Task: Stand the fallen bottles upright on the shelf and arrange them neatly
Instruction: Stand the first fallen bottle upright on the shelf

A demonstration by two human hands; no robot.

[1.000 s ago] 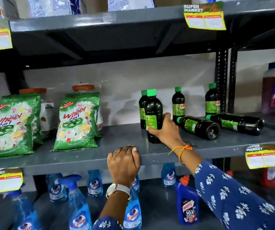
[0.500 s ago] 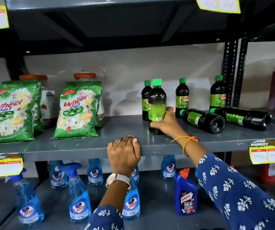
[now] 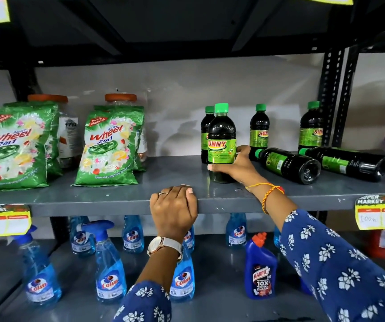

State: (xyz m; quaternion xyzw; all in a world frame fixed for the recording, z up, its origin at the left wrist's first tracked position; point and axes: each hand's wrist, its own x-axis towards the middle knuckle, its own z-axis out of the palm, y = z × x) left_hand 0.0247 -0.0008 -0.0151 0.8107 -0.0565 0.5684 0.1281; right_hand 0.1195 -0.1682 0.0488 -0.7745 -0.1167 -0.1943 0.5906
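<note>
On the grey middle shelf (image 3: 108,198) stand several dark bottles with green caps and green labels. My right hand (image 3: 238,167) grips the lower body of the front upright bottle (image 3: 221,138), which stands on the shelf. Another upright bottle (image 3: 205,133) is right behind it. Two more stand at the back, one in the middle (image 3: 259,129) and one at the right (image 3: 311,126). Two bottles lie on their sides to the right of my hand, a nearer one (image 3: 289,165) and a farther one (image 3: 349,162), caps pointing left. My left hand (image 3: 174,210) clasps the shelf's front edge.
Green detergent packs (image 3: 16,147) (image 3: 111,145) and orange-lidded jars (image 3: 120,99) fill the shelf's left half. Blue spray bottles (image 3: 110,263) and a dark blue cleaner bottle (image 3: 260,268) stand on the shelf below. A black upright post (image 3: 330,98) is at the right, with a price tag (image 3: 380,212) on the edge.
The front bottle has been turned under my right hand, so its label now faces forward. The camera has tilted down and come closer. My left hand stays on the shelf edge.
</note>
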